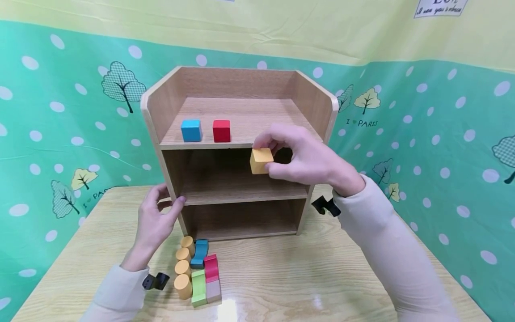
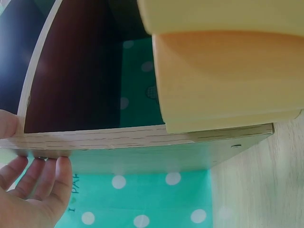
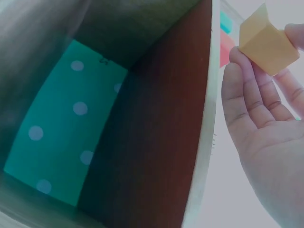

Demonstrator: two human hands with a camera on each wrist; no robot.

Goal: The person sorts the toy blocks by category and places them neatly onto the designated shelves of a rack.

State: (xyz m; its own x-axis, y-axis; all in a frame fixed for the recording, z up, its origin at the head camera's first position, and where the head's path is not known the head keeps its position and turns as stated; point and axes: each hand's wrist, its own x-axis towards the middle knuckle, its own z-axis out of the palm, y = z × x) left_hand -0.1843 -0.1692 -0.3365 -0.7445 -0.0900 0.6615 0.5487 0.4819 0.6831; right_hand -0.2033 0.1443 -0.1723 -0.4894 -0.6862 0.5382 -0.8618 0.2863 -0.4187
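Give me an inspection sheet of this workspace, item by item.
Surface: pale wood-grain table.
Job's things: yellow cube, held before a wooden shelf; blue cube and red cube on its top level; four yellow cylinders, curved blue block, curved pink block, curved green block and grey block on the table.
Clutter: nothing seen.
Hands: right hand pinches the yellow cube; left hand grips the shelf's left edge.
Cables: nothing seen.
Surroundings: green polka-dot cloth with printed trees.
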